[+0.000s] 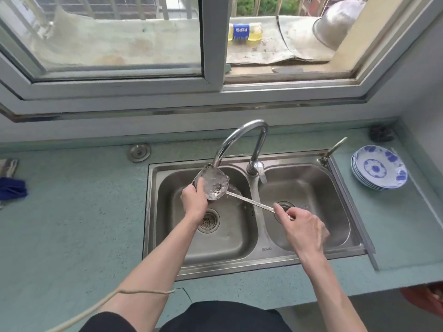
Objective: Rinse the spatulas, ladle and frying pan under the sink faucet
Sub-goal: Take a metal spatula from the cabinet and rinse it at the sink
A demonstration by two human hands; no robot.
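Hands [194,197] gripping spatula [214,183], under faucet [242,140]

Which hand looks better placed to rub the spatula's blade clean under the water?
The left hand. It already grips the edge of the spatula blade right below the faucet spout, while the right hand pinches the far handle end over the other basin.
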